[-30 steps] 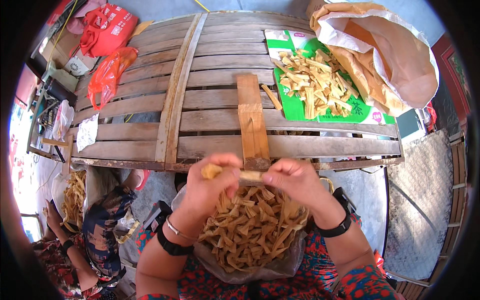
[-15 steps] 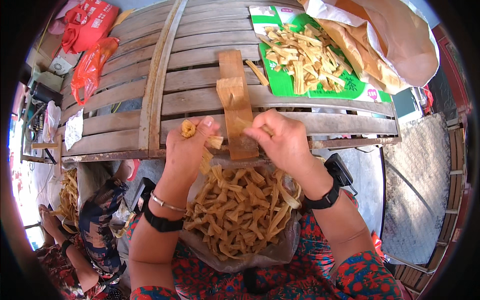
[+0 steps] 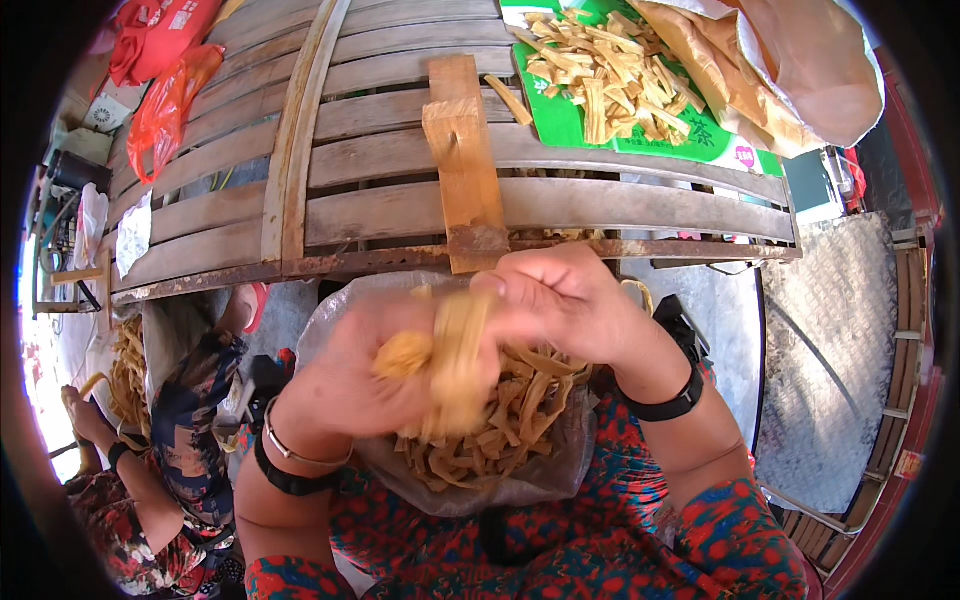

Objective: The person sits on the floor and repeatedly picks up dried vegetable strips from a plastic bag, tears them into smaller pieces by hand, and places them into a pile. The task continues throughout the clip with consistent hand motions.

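Strips (image 3: 462,365) blur at frame centre, clasped by the left hand (image 3: 360,365); the right hand (image 3: 560,300), well apart earlier, now closes in beside it, seemingly joining the work, grip pinched, contents unclear.

In the centre of the frame, the left hand (image 3: 350,360) holds some yellowish strips (image 3: 462,350), which are blurred. The right hand (image 3: 570,300) is close against them, its fingers bent. Below both hands there is a plastic bag (image 3: 470,502) with many similar pieces (image 3: 525,430). At the upper middle, a wooden block (image 3: 460,150) lies on the slatted table (image 3: 370,215). At the upper right, a pile of strips (image 3: 615,75) rests on a green sheet (image 3: 550,115).
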Motion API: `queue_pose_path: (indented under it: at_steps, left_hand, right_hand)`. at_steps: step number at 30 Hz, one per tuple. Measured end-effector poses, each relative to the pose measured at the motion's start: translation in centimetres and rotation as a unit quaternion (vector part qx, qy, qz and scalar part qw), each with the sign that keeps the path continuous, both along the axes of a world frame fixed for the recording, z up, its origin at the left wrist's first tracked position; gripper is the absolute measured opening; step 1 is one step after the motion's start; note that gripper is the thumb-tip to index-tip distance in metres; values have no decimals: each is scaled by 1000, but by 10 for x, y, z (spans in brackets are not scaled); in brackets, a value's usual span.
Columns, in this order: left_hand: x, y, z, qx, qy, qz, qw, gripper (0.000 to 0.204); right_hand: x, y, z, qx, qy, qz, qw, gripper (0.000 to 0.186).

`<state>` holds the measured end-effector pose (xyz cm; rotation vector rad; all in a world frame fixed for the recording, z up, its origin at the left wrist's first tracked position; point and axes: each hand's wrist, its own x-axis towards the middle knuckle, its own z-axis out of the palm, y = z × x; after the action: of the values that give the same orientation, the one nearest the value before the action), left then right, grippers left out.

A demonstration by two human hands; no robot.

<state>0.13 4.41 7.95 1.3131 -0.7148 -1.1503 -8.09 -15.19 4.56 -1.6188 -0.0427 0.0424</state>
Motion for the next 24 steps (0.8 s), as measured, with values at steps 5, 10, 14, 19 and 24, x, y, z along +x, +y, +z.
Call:
queue_pose_path:
  at_steps: [5,10,14,19,24]
  left_hand:
    - [4,-12,-28,-50,-624,69,777,33]
    - [-1,-15,-36,-89,-657,195,722,29]
    - [-2,-14,-36,24,-544,205,813,25]
    - [-3,-13,-43,59,-560,120,817,12]
    - [5,-10,-38,-83,-352,162,918,6]
  right_hand:
    - [-2,9,-12,302,281,77,908,8]
    - [-4,20,-10,335,259,-88,902,10]
    - [-8,17,-5,51,16,-119,991,23]
    - [-7,19,-14,-364,-123,-29,923,23]
    - [-3,17,-16,-99,61,-1,993,37]
